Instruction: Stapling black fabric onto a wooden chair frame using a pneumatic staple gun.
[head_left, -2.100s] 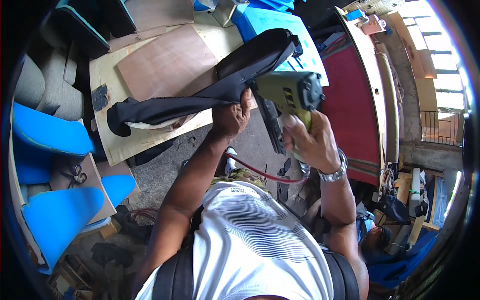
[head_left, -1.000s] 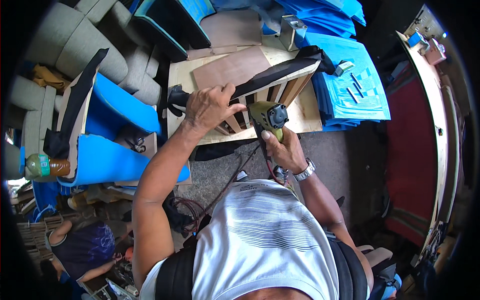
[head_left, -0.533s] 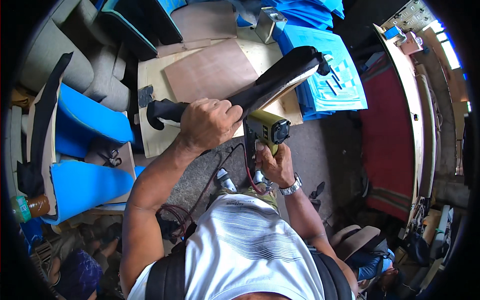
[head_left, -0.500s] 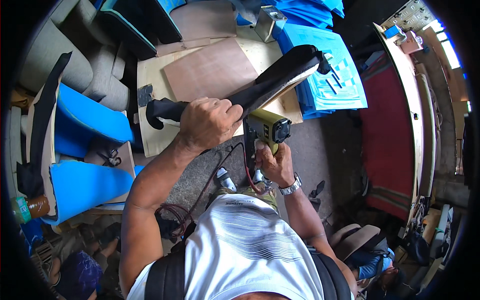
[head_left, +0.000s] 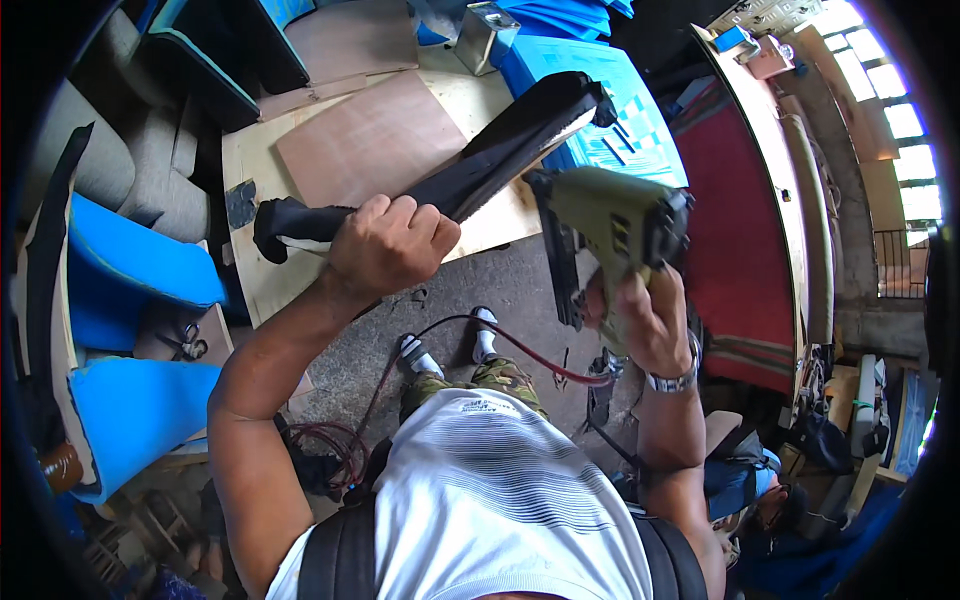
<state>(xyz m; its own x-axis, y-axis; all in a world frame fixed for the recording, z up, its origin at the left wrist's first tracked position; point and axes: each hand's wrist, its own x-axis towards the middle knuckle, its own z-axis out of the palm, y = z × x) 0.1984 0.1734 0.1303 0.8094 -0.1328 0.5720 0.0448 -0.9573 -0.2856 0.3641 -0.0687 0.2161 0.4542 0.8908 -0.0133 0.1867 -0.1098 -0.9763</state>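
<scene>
My left hand [head_left: 393,243] is closed around a long padded piece covered in black fabric [head_left: 480,160]. This piece slants up to the right above the table, and a pale strip shows along its lower edge. In my right hand [head_left: 645,325] is an olive-green pneumatic staple gun [head_left: 605,215], gripped by its handle. The gun stands apart from the padded piece, to its right. A dark red air hose [head_left: 475,318] runs from the base of its handle down toward the floor on the left.
A plywood table [head_left: 490,100] carries a brown board [head_left: 370,135] and blue foam sheets [head_left: 580,90]. Blue foam-covered frames [head_left: 140,240] stand at left, with scissors [head_left: 188,343] among them. A red panel [head_left: 735,240] leans at right. Other people sit low at both sides.
My right hand has drawn the staple gun away from the padded piece, to the right. My left hand still holds the piece. The whole view has shifted slightly.
</scene>
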